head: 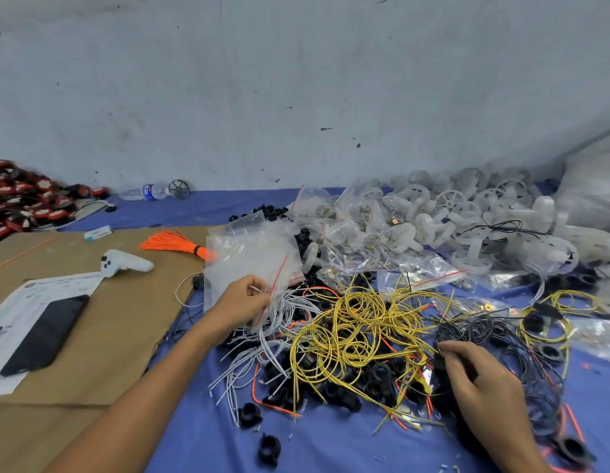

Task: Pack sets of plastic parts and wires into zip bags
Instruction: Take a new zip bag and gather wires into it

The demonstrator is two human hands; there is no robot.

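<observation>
My left hand (240, 303) pinches the corner of a clear zip bag (252, 264) from a stack of empty bags at the middle of the blue cloth. My right hand (474, 380) has its fingers curled around black wires (495, 332) at the right of the wire heap. Between the hands lie tangled yellow wires (351, 322), white wires (259, 349) and black plastic parts (378, 373). White plastic wheels (450, 213) are piled at the back right.
A cardboard sheet (102, 336) on the left carries a phone (45, 334), a paper, a white controller (126, 262) and an orange wire bundle (175, 245). Red-and-black parts (27, 196) and a water bottle (148, 191) lie by the wall. Filled bags (358, 230) sit behind the heap.
</observation>
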